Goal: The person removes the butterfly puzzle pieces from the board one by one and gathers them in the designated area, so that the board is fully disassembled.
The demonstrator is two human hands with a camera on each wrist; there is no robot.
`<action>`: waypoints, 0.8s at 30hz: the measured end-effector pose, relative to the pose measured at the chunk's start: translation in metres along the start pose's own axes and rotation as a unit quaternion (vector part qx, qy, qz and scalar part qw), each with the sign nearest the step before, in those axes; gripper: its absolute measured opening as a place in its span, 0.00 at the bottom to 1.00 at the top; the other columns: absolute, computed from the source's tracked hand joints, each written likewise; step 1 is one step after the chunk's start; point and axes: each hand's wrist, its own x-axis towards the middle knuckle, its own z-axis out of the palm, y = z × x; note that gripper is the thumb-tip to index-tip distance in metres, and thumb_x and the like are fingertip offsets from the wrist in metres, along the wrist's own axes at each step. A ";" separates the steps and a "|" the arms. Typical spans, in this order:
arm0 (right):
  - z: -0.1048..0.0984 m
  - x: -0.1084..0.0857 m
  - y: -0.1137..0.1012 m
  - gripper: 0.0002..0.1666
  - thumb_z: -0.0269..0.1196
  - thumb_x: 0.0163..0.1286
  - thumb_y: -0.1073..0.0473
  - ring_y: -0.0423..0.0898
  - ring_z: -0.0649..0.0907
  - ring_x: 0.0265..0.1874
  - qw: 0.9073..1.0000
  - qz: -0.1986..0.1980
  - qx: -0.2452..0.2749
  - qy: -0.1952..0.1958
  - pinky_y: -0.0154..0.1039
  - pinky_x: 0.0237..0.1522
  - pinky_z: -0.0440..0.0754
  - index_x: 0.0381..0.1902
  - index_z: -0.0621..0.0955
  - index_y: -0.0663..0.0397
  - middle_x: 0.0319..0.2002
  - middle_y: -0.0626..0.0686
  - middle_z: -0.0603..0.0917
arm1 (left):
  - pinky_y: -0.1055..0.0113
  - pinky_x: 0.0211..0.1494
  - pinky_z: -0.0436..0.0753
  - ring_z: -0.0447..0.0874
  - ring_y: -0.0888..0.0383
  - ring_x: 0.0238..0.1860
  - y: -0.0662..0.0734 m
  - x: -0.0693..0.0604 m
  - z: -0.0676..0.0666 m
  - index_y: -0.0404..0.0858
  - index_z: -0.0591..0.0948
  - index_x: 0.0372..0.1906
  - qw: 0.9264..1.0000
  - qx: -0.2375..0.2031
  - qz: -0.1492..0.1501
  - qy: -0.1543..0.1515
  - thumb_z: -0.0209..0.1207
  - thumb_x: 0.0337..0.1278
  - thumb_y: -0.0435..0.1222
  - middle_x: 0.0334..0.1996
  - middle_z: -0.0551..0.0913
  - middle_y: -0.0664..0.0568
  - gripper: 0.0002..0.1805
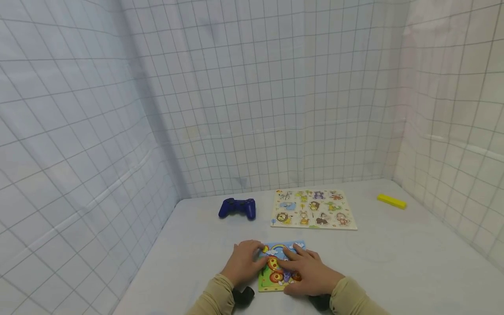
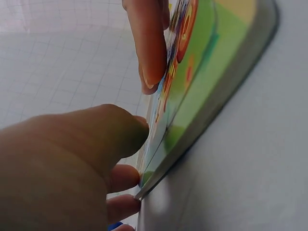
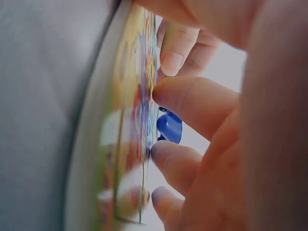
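A small, colourful picture puzzle board with a rainbow and cartoon figures lies flat on the white table near the front. At its left edge, my left hand holds the board, thumb over the face and other fingers along the far left corner and side. My right hand spreads across the board's right half. Its fingertips touch the picture, as the right wrist view shows with the bent fingers against the face. Part of the picture is hidden beneath this hand.
Behind the board lies a larger animal puzzle board. A dark blue game controller is at the back left, and a yellow bar at the back right. Grid-patterned white curtains enclose the table on the left, back and right.
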 end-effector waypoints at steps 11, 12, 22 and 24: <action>0.000 -0.002 -0.003 0.41 0.64 0.68 0.32 0.66 0.53 0.80 1.000 -0.014 0.011 -0.013 0.73 0.69 0.56 0.75 0.72 0.33 0.81 0.55 0.60 | 0.20 0.70 0.43 0.72 0.36 0.69 0.000 0.003 0.003 0.40 0.85 0.52 0.994 -0.100 -0.032 0.019 0.60 0.58 0.35 0.61 0.80 0.40 0.17; 0.000 -0.002 -0.002 0.41 0.64 0.68 0.32 0.66 0.53 0.81 1.000 -0.013 0.011 -0.013 0.73 0.69 0.56 0.75 0.72 0.33 0.81 0.55 0.60 | 0.20 0.70 0.42 0.72 0.36 0.69 0.000 0.003 0.002 0.39 0.85 0.52 0.993 -0.109 -0.033 0.020 0.60 0.58 0.34 0.60 0.80 0.40 0.17; 0.000 0.001 0.003 0.41 0.63 0.68 0.30 0.66 0.52 0.81 1.000 -0.011 0.009 -0.021 0.73 0.69 0.55 0.76 0.70 0.29 0.81 0.54 0.59 | 0.22 0.72 0.37 0.72 0.36 0.70 -0.003 0.005 0.002 0.38 0.85 0.53 0.982 -0.180 -0.056 0.029 0.61 0.62 0.35 0.61 0.83 0.42 0.15; 0.000 0.001 0.003 0.41 0.63 0.68 0.30 0.66 0.52 0.81 1.000 -0.012 0.007 -0.021 0.73 0.69 0.56 0.76 0.70 0.29 0.81 0.55 0.59 | 0.22 0.72 0.39 0.73 0.37 0.70 -0.003 0.005 0.002 0.38 0.85 0.55 0.982 -0.181 -0.055 0.029 0.63 0.64 0.36 0.60 0.84 0.43 0.15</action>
